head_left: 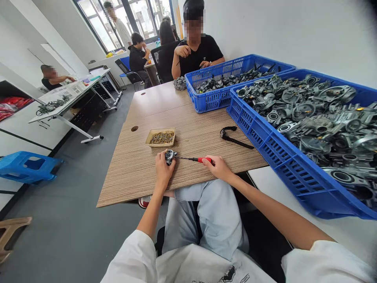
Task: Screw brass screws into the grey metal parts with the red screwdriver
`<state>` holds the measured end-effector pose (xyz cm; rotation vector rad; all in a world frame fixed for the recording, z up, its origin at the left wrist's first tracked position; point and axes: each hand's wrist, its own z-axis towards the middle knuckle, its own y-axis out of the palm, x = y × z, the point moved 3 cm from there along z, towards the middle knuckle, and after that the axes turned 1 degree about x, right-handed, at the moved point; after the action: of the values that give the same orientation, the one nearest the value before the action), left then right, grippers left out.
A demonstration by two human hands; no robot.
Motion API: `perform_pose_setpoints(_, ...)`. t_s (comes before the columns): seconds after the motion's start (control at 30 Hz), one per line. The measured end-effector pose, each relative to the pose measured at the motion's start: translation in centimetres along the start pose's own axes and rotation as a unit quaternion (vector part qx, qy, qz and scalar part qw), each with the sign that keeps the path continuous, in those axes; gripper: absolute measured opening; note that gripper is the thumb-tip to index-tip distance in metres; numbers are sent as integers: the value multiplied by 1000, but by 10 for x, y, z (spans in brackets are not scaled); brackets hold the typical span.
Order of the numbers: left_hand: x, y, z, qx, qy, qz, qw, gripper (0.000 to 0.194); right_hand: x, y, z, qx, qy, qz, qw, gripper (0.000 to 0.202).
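Note:
My left hand (pixel 164 169) is closed around a small grey metal casting (pixel 170 156), holding it at the wooden table's near side. In my right hand (pixel 219 168) is a screwdriver (pixel 204 160) with a red and black handle. Its thin shaft points left and its tip meets the casting's right side; the exact contact point is too small to make out. Just beyond my left hand stands a shallow cream tray (pixel 148 142) full of small brass-coloured screws or pins. A single loose brass piece (pixel 186 140) lies to the right of the tray.
A large blue crate (pixel 265 147) heaped with metal castings stands at the right, with a second blue crate (pixel 203 103) behind it. A black wristwatch (pixel 223 133) lies near the crates. Across the table (pixel 123 173) sits a person in black (pixel 210 49). Other people are farther back.

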<state>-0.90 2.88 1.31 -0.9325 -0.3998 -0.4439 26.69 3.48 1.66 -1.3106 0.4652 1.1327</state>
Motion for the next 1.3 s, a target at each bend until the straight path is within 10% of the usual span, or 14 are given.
perform_pose_setpoints(1.3, -4, 2, 0, 5, -1, 0, 1000, 41, 1, 1, 0, -2, -2, 3, 1000, 44)
